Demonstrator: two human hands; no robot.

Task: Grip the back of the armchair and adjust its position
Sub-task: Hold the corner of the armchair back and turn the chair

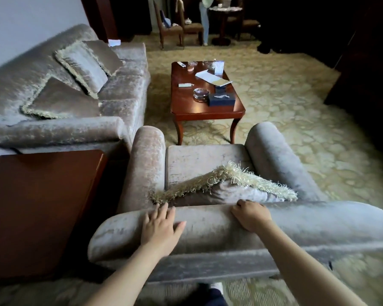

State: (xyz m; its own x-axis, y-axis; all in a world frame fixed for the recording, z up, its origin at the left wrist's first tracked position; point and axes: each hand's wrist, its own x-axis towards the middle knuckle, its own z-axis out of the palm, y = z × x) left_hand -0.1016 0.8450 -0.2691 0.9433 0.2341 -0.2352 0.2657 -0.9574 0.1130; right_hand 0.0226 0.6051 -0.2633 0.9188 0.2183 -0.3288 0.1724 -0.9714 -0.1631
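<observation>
armchair back [208, 228] | left grip [159, 228]: spread flat, resting on top | right grip [251, 215]: fingers curled over front edge, clasping it | fringed cushion [230, 188] on seat

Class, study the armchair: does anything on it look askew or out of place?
Yes. The fringed cushion on the armchair seat sits tilted, with one corner pointing up, not square to the backrest.

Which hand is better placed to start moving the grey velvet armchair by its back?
The right hand: its fingers curl over the padded back of the grey velvet armchair, while the left hand lies flat on top.
</observation>
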